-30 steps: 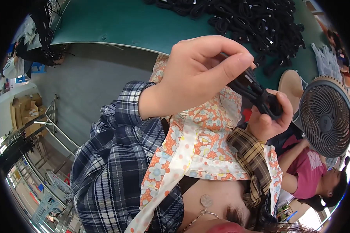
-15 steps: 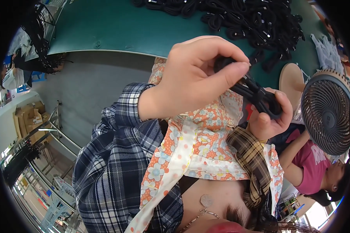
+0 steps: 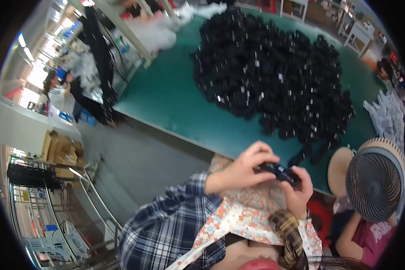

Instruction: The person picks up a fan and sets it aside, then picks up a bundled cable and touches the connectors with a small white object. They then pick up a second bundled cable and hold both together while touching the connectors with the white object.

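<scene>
A black coiled cable [image 3: 280, 171] is held between my two hands, just off the near edge of the green table [image 3: 166, 112]. My left hand [image 3: 244, 169] grips its left end, with thumb and fingers closed around it. At the other end, the thumb and fingers of my right hand [image 3: 299, 192] close on the same coil. A small light spot shows on the coil; blur hides its details. Beyond my hands, a large pile of black coiled cables [image 3: 265, 67] with light connector ends lies on the table.
A grey round fan [image 3: 372, 183] stands at the right, beside a round tan disc [image 3: 340, 172]. White plastic bags [image 3: 388, 114] lie at the right edge. A person in a pink shirt [image 3: 377, 238] sits close on my right. Cartons [image 3: 63, 150] and metal racks stand at the left.
The view has shifted, bringing more of the table and the whole cable pile into sight. My hands appear lower and closer together, both still on the coil.
</scene>
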Demonstrator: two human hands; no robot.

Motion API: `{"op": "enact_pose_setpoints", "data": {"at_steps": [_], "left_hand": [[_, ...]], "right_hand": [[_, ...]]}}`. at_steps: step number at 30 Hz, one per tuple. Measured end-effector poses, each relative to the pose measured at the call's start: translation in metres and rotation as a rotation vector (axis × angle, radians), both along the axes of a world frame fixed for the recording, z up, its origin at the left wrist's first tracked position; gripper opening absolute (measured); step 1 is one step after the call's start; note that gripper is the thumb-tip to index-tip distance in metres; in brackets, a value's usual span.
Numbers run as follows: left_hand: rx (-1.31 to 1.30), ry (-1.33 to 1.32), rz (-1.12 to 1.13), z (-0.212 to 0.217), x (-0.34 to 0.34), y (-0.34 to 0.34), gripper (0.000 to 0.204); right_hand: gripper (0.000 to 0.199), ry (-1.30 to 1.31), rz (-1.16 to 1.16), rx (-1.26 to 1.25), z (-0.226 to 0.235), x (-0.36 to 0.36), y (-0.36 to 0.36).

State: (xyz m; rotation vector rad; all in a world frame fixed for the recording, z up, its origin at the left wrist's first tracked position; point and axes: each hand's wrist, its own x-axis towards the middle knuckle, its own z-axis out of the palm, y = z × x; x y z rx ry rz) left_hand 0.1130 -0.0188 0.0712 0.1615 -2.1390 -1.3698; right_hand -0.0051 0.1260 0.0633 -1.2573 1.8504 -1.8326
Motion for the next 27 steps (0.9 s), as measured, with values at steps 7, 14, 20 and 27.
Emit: {"op": "enact_pose_setpoints", "data": {"at_steps": [7, 14, 20, 27], "left_hand": [[-0.122, -0.086, -0.004, -0.007, 0.01, -0.011, 0.024], [-0.096, -0.116, -0.071, -0.012, 0.005, -0.011, 0.016], [0.047, -0.246, -0.196, -0.014, 0.003, 0.003, 0.014], [0.34, -0.317, -0.275, -0.005, -0.002, 0.023, 0.015]], "right_hand": [[0.025, -0.252, 0.242, 0.1, -0.003, -0.003, -0.003], [0.019, -0.728, 0.365, 0.08, 0.0, -0.006, 0.0], [0.005, -0.912, 0.288, 0.028, 0.006, -0.003, -0.002], [0.01, -0.993, 0.415, 0.085, 0.008, -0.003, 0.009]]}}
